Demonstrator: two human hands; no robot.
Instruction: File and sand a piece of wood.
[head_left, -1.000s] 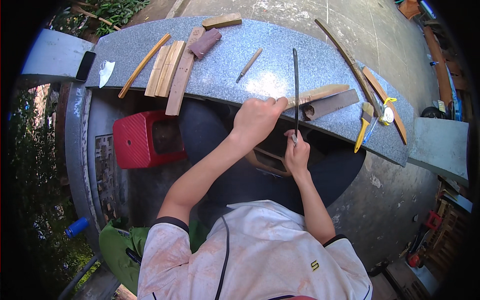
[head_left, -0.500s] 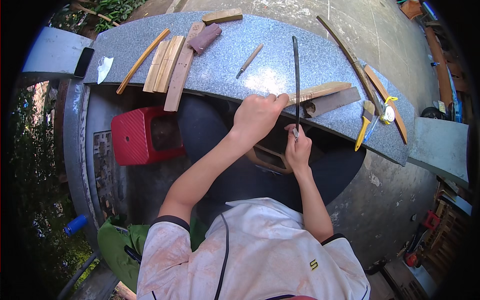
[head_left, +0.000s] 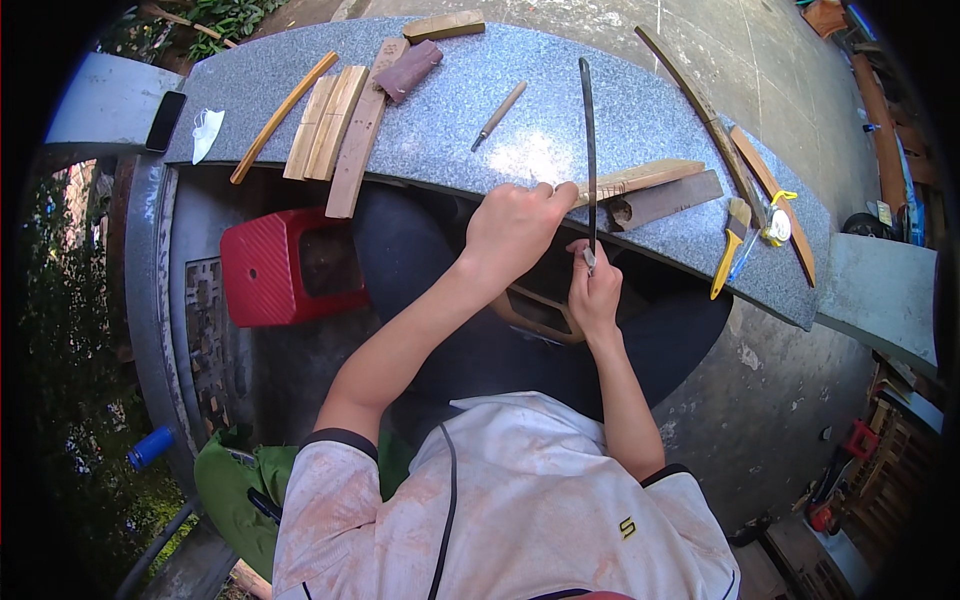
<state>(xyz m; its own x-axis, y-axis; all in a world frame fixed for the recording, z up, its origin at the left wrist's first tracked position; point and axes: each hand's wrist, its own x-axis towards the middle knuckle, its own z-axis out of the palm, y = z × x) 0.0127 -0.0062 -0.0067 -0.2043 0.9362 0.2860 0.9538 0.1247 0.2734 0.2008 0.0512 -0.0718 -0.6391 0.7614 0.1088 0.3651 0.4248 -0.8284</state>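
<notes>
My right hand (head_left: 597, 292) is closed around the handle of a hacksaw (head_left: 589, 140), whose dark narrow frame points away from me over the table's near edge. The saw crosses a light wooden strip (head_left: 650, 178); whether its blade touches the wood is hidden from above. My left hand (head_left: 515, 228) is closed on the near end of that strip, pressing it at the table edge. A grey-brown block (head_left: 672, 202) with a dark hollow in its end lies against the strip on the right.
On the speckled stone table (head_left: 430, 130) lie several wood pieces (head_left: 335, 125), a purple-brown cloth roll (head_left: 411, 72), a wooden-handled tool (head_left: 498, 116), a yellow brush (head_left: 731, 250) and a tape measure (head_left: 776, 226). A red stool (head_left: 262, 272) stands below, left of my legs.
The hacksaw has slid a little away from me, its far end now farther over the table, and my right hand has moved slightly forward with it. My left hand holds its place.
</notes>
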